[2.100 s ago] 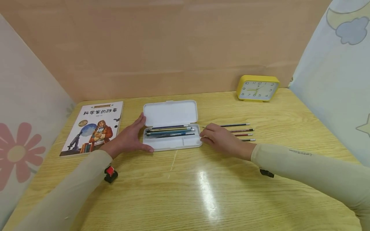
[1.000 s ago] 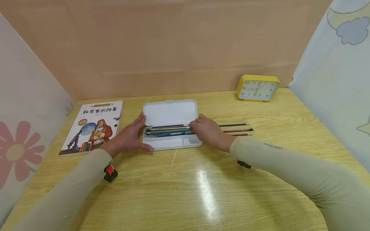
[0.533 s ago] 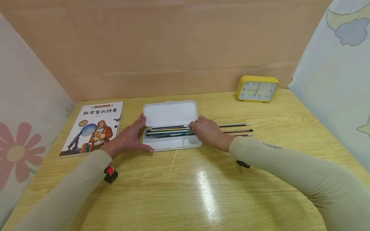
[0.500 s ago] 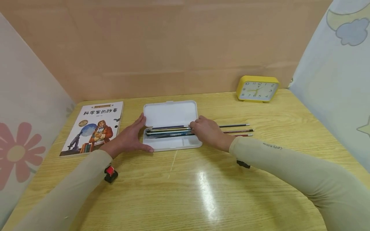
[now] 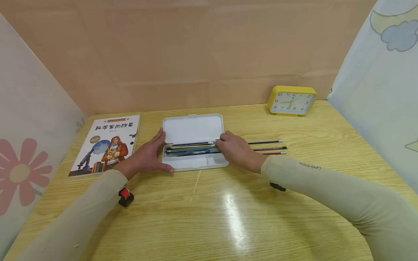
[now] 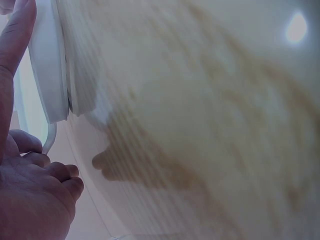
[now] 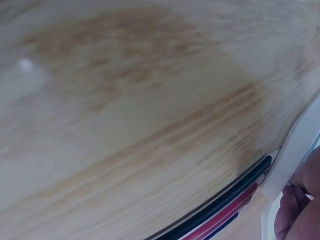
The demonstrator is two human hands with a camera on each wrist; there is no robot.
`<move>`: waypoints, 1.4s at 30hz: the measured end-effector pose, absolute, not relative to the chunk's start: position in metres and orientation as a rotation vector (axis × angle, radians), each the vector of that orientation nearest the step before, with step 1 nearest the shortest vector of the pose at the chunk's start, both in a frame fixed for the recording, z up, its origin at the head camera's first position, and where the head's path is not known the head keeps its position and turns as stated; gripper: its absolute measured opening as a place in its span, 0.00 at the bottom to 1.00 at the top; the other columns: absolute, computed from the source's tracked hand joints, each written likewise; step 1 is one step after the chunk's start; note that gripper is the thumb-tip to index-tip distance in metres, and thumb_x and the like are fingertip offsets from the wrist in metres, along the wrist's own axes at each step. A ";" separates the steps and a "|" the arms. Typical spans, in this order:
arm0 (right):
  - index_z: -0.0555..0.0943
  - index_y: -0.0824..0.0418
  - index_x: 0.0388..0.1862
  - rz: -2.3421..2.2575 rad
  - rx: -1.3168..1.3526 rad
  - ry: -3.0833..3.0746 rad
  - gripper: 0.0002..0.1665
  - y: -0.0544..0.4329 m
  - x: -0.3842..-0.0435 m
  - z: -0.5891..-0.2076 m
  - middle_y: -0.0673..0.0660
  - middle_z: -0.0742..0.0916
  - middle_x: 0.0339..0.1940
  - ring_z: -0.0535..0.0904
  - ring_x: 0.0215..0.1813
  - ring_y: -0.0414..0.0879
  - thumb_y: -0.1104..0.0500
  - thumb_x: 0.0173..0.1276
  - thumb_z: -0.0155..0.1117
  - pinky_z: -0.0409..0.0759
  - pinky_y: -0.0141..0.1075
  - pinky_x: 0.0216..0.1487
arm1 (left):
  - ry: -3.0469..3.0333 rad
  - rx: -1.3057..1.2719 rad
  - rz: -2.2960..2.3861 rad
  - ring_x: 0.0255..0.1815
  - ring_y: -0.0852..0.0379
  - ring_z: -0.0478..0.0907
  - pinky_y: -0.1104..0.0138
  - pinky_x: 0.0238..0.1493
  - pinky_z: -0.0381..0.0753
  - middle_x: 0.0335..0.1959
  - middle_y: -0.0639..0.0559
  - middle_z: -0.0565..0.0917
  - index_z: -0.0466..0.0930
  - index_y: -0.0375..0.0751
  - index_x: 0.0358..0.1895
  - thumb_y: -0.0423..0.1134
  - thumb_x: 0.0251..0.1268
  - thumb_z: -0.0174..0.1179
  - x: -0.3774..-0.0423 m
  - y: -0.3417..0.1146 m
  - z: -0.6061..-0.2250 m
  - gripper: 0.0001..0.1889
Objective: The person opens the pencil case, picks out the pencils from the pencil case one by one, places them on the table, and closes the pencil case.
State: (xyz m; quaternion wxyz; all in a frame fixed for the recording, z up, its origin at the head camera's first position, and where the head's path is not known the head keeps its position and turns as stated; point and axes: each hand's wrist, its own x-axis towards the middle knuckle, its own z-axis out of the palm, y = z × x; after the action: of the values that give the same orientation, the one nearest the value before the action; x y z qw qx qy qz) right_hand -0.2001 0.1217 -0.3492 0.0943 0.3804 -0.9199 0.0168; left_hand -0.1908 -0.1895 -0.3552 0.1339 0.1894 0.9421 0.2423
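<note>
A white pencil case (image 5: 192, 166) lies with its lid (image 5: 192, 128) folded back, a row of pencils (image 5: 189, 146) inside its tray. My left hand (image 5: 148, 156) spreads around the case's left end, with the thumb at the front corner and the fingers beside the lid; in the left wrist view the thumb (image 6: 15, 42) stretches along the case wall. My right hand (image 5: 236, 148) reaches over the right end of the tray, its curled fingers holding the right ends of the pencils; its palm hides those tips. Behind it, several loose pencils (image 5: 269, 148) lie on the table.
In the right wrist view, a dark pencil (image 7: 225, 197) and a red pencil (image 7: 220, 217) lie against the case's end. An illustrated book (image 5: 104, 145) is left of the case. A yellow clock (image 5: 292, 100) stands at the back right, and walls enclose the table (image 5: 183, 221).
Over two seconds ago my right hand was at the case's right edge; it has moved left and up onto the pencil ends and stayed there. The left hand has kept its place.
</note>
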 end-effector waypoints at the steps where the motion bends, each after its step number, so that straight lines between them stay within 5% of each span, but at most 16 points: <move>1: 0.83 0.62 0.37 0.052 1.132 -2.717 0.04 0.122 -0.200 -0.349 0.54 0.78 0.27 0.70 0.31 0.48 0.64 0.66 0.62 0.72 0.33 0.27 | 2.733 0.548 0.699 0.74 0.41 0.36 0.48 0.68 0.48 0.76 0.48 0.30 0.33 0.38 0.75 0.68 0.32 0.72 -0.191 -0.189 -0.355 0.72; 26: 0.82 0.65 0.36 0.202 1.190 -2.567 0.03 0.159 -0.177 -0.341 0.55 0.80 0.31 0.73 0.35 0.49 0.66 0.63 0.66 0.76 0.35 0.33 | 2.726 0.525 0.700 0.74 0.41 0.35 0.47 0.68 0.48 0.76 0.48 0.30 0.33 0.40 0.75 0.68 0.32 0.72 -0.189 -0.190 -0.358 0.72; 42: 0.82 0.66 0.34 0.347 1.160 -2.486 0.10 0.236 -0.151 -0.345 0.53 0.78 0.29 0.72 0.33 0.46 0.72 0.53 0.70 0.75 0.36 0.30 | 2.737 0.549 0.685 0.74 0.40 0.36 0.46 0.68 0.49 0.76 0.47 0.30 0.33 0.38 0.75 0.68 0.33 0.72 -0.189 -0.189 -0.354 0.72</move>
State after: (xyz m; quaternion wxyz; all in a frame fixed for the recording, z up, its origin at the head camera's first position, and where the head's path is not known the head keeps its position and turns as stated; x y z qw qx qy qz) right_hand -0.1511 0.2356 -0.3447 0.1869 0.4121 -0.8832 0.1232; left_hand -0.1894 -0.1895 -0.3541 0.1333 0.1893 0.9437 0.2363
